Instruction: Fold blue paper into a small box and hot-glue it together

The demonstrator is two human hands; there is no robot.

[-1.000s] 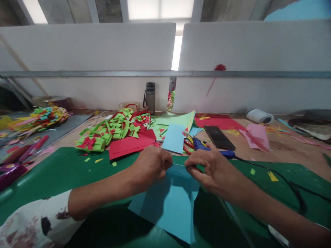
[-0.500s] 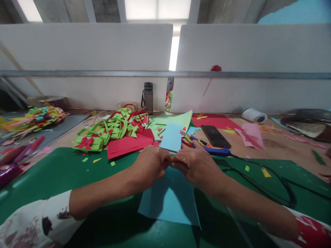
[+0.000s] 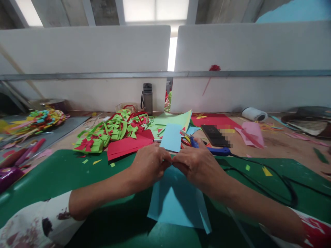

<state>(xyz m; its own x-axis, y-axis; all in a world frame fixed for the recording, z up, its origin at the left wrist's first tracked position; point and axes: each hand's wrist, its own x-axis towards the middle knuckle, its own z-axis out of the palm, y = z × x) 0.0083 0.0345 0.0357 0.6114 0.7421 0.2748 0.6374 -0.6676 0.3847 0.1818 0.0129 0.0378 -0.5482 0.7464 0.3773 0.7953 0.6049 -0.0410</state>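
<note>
A light blue paper sheet (image 3: 177,201) lies partly folded on the green cutting mat (image 3: 62,172) in front of me. My left hand (image 3: 150,163) and my right hand (image 3: 193,165) meet at the sheet's far edge, fingers pinched together on the paper. Both hands hide the top edge of the sheet. Its lower part fans out toward me, with a fold line down the middle.
Beyond my hands lie a smaller blue paper (image 3: 172,137), a blue glue gun (image 3: 216,150) with a black cord (image 3: 274,182), a phone (image 3: 214,136), red paper (image 3: 128,144), a pile of green and red paper bows (image 3: 111,131) and a grey bottle (image 3: 148,98). White dividers stand behind.
My hands came together at the sheet's top edge. The blue sheet has narrowed and swung a little to the right as it was folded.
</note>
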